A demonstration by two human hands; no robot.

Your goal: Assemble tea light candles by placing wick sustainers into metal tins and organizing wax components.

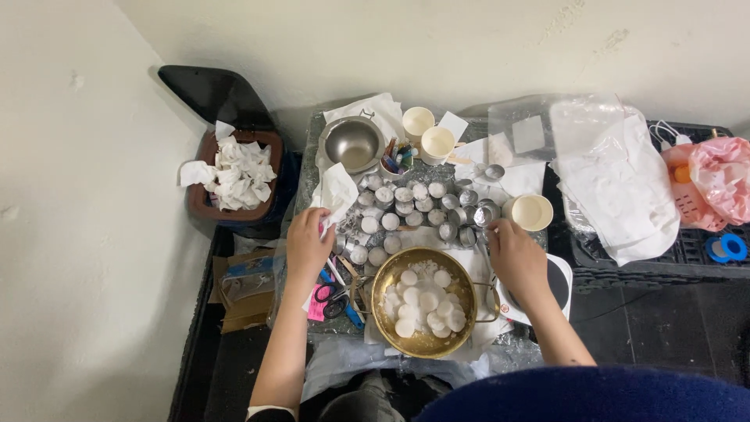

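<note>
My left hand (pixel 306 244) grips a crumpled white tissue (pixel 337 192) at the left side of a low table. My right hand (pixel 514 258) is closed around a small silver metal cup (pixel 485 232) at the right end of a cluster of several small metal cups (pixel 414 205), some filled with white wax. Between my hands, nearer to me, sits a brass bowl (pixel 386 275) holding several white wax discs (pixel 426 303).
A steel bowl (pixel 354 143), paper cups (pixel 437 143) and a cup of white liquid (pixel 531 212) stand at the back. A bin full of tissues (pixel 237 173) is on the left. Scissors (pixel 332 299) lie by my left wrist. Plastic sheets (pixel 617 176) and a pink bag (pixel 719 180) lie right.
</note>
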